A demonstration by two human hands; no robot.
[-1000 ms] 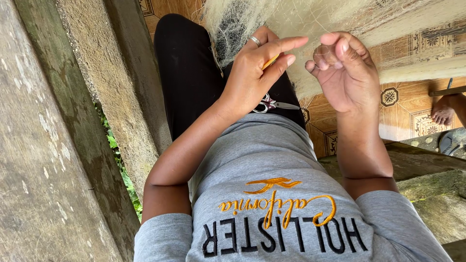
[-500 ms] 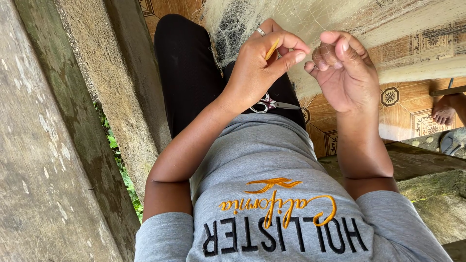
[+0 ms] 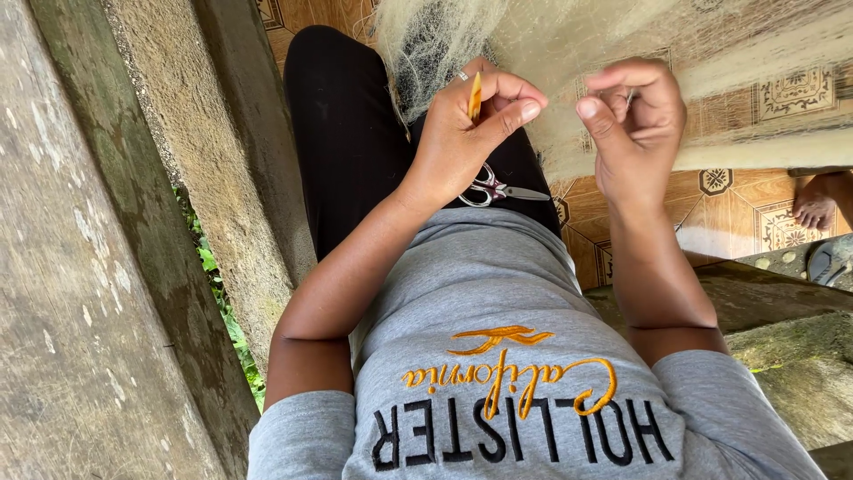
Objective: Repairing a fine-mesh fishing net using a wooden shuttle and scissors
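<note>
A pale fishing net (image 3: 551, 53) hangs across the lap, spreading beyond and above both hands. The left hand (image 3: 471, 133) is clenched round a slim yellow netting needle (image 3: 474, 96), which stands nearly upright in its grip with the tip toward the net. The right hand (image 3: 635, 124), just beside it, pinches a strand of mesh; small scissors (image 3: 498, 189) lie below the left grip.
</note>
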